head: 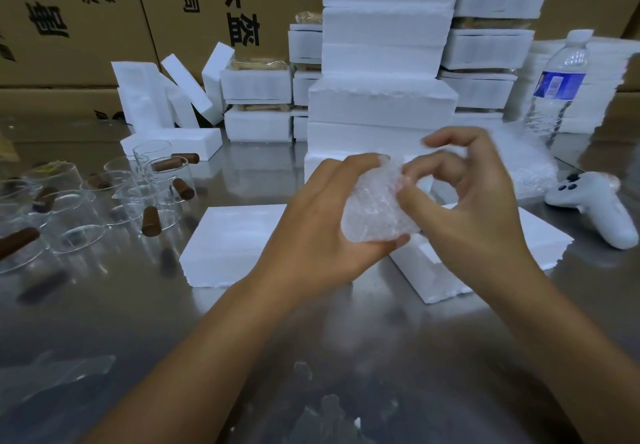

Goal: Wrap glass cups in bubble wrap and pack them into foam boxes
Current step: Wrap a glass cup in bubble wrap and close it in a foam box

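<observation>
A bundle of bubble wrap with a cup inside is held above the steel table. My left hand grips it from the left, fingers over the top and thumb beneath. My right hand pinches the wrap at the bundle's upper right edge with curled fingers. Below the hands lie two white foam box pieces, one on the left and one on the right. Several bare glass cups with brown cork handles stand at the left.
A tall stack of white foam boxes rises right behind my hands, with more stacks beside it. A water bottle, loose bubble wrap and a white controller sit at the right. Cardboard cartons line the back.
</observation>
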